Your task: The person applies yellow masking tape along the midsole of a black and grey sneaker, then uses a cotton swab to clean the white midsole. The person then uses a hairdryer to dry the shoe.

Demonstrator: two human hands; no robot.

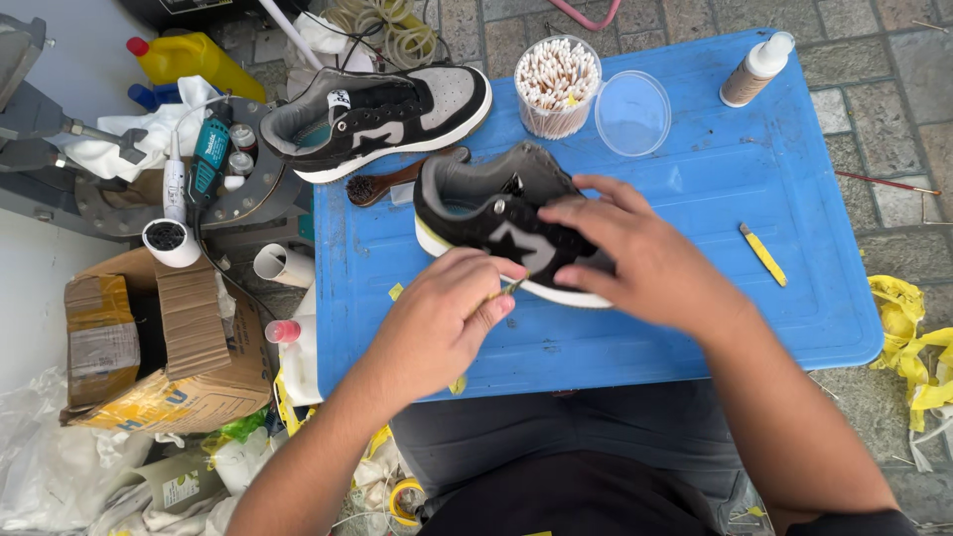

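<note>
At the far left, a yellow bottle [195,58] and a cardboard box [159,347] stand off the counter [695,189], a blue plastic board whose left edge runs just beside a white paper roll [282,264]. A second sneaker [382,114] overhangs the board's far-left corner, with a wooden brush [382,185] just near of it. The left hand [437,323] reaches in from the near edge, palm down, fingers closed in a pinch on a thin yellow-tipped stick [508,289] whose tip touches the white sole rim of the black sneaker [491,213]. That sneaker lies on its side at mid-board, toe to the right. The right hand [635,258] rests palm down on the toe, fingers spread and pressing it flat, forearm entering from the near right. Far of it stand a tub of cotton swabs [557,84] and its clear lid [632,111]. Open board lies right of the hands, holding only a yellow blade [762,254] and, at the far-right corner, a small brown bottle [756,69].
</note>
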